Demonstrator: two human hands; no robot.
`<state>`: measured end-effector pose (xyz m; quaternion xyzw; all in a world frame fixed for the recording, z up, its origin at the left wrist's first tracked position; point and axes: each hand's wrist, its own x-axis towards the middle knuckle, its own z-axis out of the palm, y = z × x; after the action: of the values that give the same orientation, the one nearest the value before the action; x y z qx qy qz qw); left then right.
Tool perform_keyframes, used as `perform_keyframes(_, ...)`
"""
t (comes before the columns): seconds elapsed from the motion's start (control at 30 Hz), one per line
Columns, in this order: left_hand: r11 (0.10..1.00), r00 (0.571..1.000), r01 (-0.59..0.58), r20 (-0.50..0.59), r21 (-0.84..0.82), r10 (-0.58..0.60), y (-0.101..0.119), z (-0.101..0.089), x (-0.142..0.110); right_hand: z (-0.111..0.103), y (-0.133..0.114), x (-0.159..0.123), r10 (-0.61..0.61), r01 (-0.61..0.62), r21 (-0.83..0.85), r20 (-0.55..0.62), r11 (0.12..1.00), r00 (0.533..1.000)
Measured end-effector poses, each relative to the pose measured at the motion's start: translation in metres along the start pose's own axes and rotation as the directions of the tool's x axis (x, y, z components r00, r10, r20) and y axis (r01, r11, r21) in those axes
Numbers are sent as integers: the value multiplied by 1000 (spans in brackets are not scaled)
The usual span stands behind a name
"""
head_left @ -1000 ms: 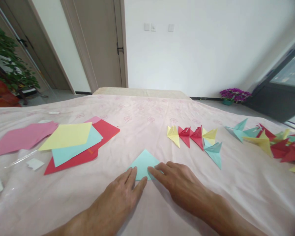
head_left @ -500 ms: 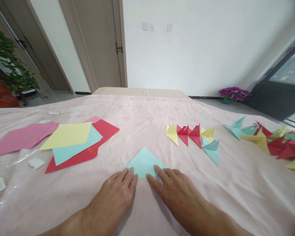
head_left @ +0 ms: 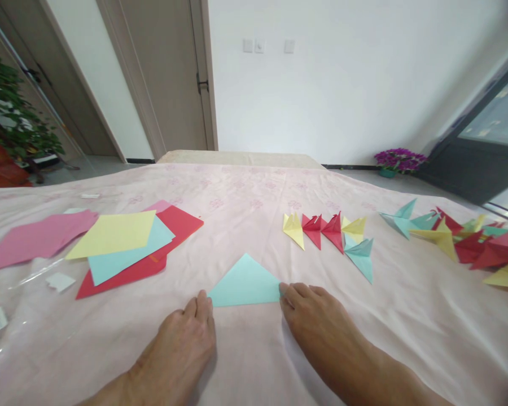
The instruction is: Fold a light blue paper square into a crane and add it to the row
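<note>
A light blue sheet of origami paper (head_left: 245,285), folded into a triangle, lies flat on the cloth before me with its point facing away. At its left corner, my left hand (head_left: 190,332) is closed, the fingertips pressed together on the paper; the thumb is mostly hidden. My right hand (head_left: 313,313) has its fingers curled in and closed on the right corner. Between the two hands, the long folded edge shows in full, running almost level.
Coloured paper sheets, with a yellow sheet (head_left: 114,234) on top, lie at left near a clear plastic wrapper (head_left: 29,310). On the right sit several folded paper cranes, including a red crane (head_left: 333,231) and a blue crane (head_left: 360,256). A pink patterned tablecloth (head_left: 245,208) covers the table.
Both hands have slid outward along the folded edge, from near the middle to the two corners. More of the blue triangle shows. The fingers have drawn closer together.
</note>
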<state>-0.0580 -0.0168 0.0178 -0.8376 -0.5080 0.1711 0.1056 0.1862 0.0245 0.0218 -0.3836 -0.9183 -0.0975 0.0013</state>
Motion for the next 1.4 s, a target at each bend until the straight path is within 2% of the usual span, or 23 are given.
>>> perform_keyframes(0.1,1000,999,26,47,-8,-25,0,-7,-2,13,6,-7,52,-51,22,-47,998,998)
perform_keyframes(0.3,993,996,72,-42,-98,-76,0,5,-5,19,5,-8,98,-96,28,-60,995,993)
perform_keyframes(0.43,995,996,93,-20,45,-92,6,9,-3,18,-5,-5,110,-112,-35,-57,993,992)
perform_keyframes(0.53,984,998,66,-1,166,-67,11,7,-3,14,-14,-2,117,-120,-139,-31,983,993)
perform_keyframes(0.63,984,997,71,-36,165,-66,12,4,-4,8,-19,1,137,-131,-178,21,975,990)
perform_keyframes(0.77,990,992,128,-18,57,-128,3,-3,0,-4,-7,8,155,-148,-96,67,984,986)
perform_keyframes(0.87,987,989,149,12,-67,-148,-9,-11,6,-14,9,17,245,-241,-42,168,970,955)
perform_keyframes(0.93,973,981,191,0,-127,-193,-16,-15,11,-18,16,21,302,-301,-36,180,953,936)
perform_keyframes(1.03,952,966,245,-38,-182,-256,-27,-18,18,-19,18,25,331,-333,-8,147,943,932)
perform_keyframes(1.2,926,968,222,-47,-305,-247,-41,-14,26,-12,12,24,363,-365,139,35,921,931)
perform_keyframes(1.4,784,949,141,-143,-605,-281,-47,-2,29,-1,13,21,386,-359,369,2,857,923)
